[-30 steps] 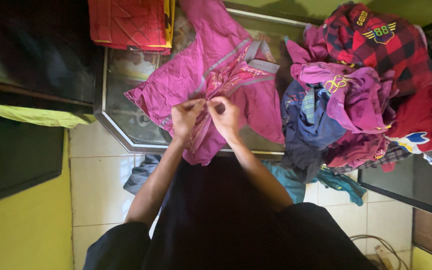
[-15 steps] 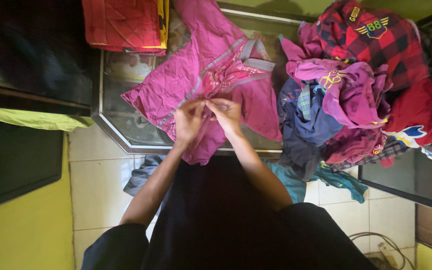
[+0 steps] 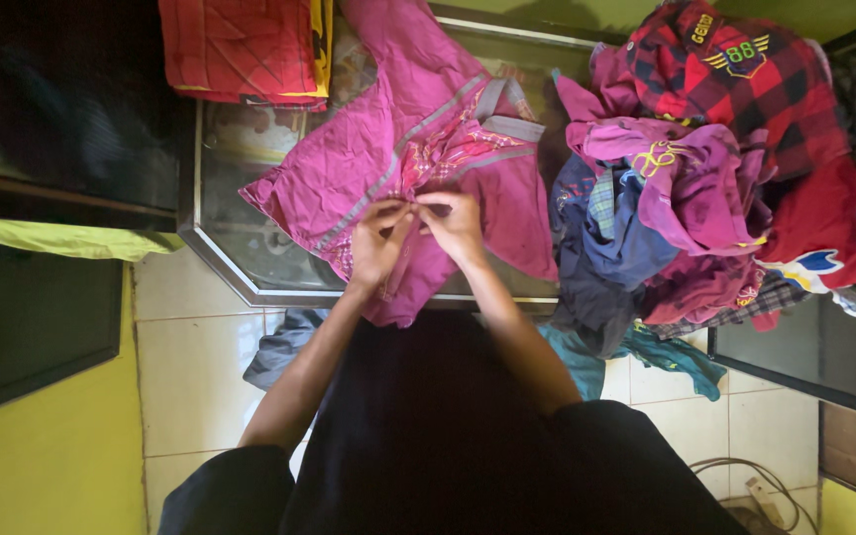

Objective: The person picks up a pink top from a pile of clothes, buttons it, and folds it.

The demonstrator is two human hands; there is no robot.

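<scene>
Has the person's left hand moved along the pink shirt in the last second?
Hardly. The left hand stays pinched on the pink shirt front beside the right hand, no nearer the glass table's edge; the small shift matches the camera's own.

Both bare forearms reach toward 12 o'clock, converging. Left hand (image 3: 378,243) and right hand (image 3: 455,226) meet fingertip to fingertip, fingers curled in a pinch, knuckles up, wrists slightly bent inward.

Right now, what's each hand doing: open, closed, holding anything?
Left hand: closed, pinching the front of the magenta shirt.
Right hand: closed, pinching the same shirt front beside it.
</scene>
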